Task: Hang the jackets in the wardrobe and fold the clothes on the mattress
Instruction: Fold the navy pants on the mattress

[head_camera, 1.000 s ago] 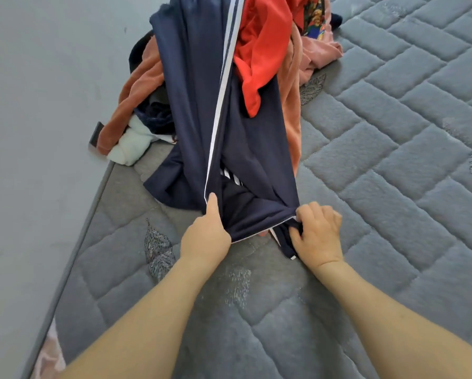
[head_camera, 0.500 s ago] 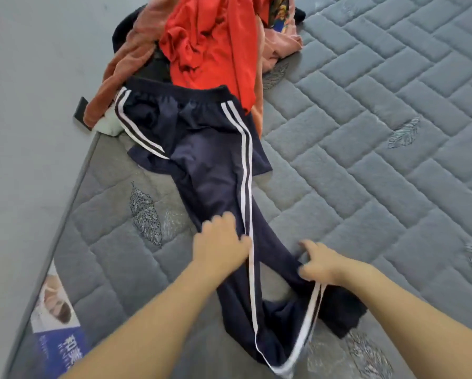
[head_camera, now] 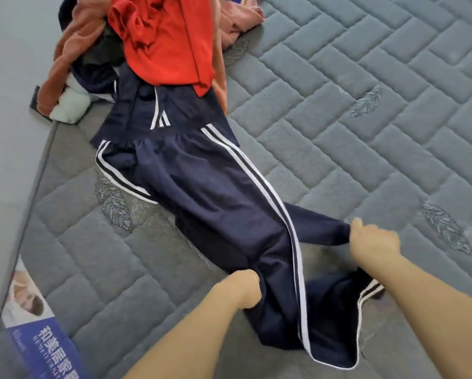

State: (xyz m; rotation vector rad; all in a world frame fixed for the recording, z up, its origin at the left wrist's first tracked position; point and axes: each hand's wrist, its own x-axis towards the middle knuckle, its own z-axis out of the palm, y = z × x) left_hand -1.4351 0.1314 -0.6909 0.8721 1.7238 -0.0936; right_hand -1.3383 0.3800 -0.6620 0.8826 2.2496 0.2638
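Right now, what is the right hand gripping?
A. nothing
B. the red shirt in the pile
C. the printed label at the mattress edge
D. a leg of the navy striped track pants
D: the right hand pinches navy fabric of the track pants, pulling one leg out sideways over the mattress.

The left hand's (head_camera: pixel 245 289) fingers are hidden in the trousers (head_camera: pixel 215 203). The clothes pile (head_camera: pixel 158 42) is cut off by the top edge. The label (head_camera: pixel 37 332) is cropped at the bottom.
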